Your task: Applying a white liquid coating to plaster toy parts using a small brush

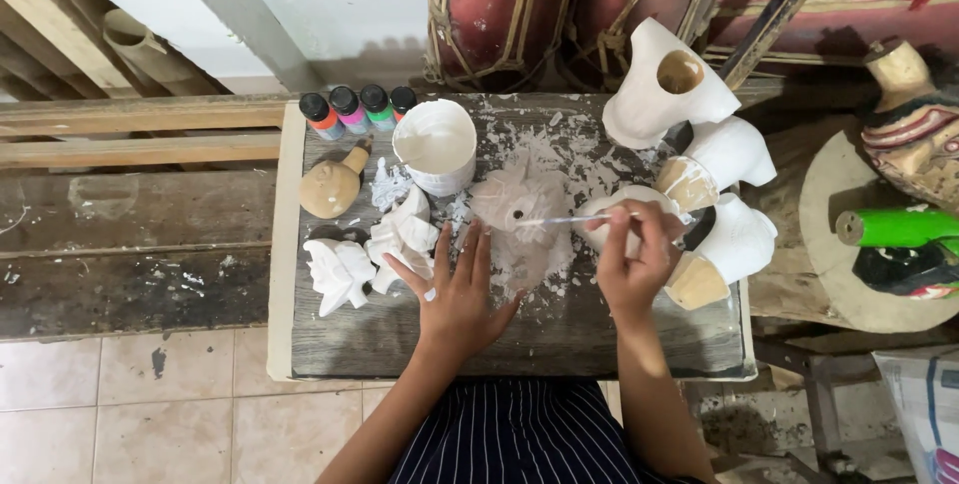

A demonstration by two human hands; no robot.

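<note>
My right hand [633,262] pinches a thin paintbrush [574,218] whose tip reaches left onto a white-coated carved figure [519,206] lying on the small wooden table [330,339]. My left hand [455,294] rests flat and spread on the tabletop just left of that figure, holding nothing. A white cup of white paint [436,144] stands behind the figure. Small white carved pieces [340,272] lie left of my left hand.
Several small paint bottles [355,109] stand at the table's back left, beside an unpainted wooden figure [332,187]. White-painted hollow carvings [664,84] crowd the right side. A round stand with a painted mask and a green piece [894,227] sits far right. Drums stand behind.
</note>
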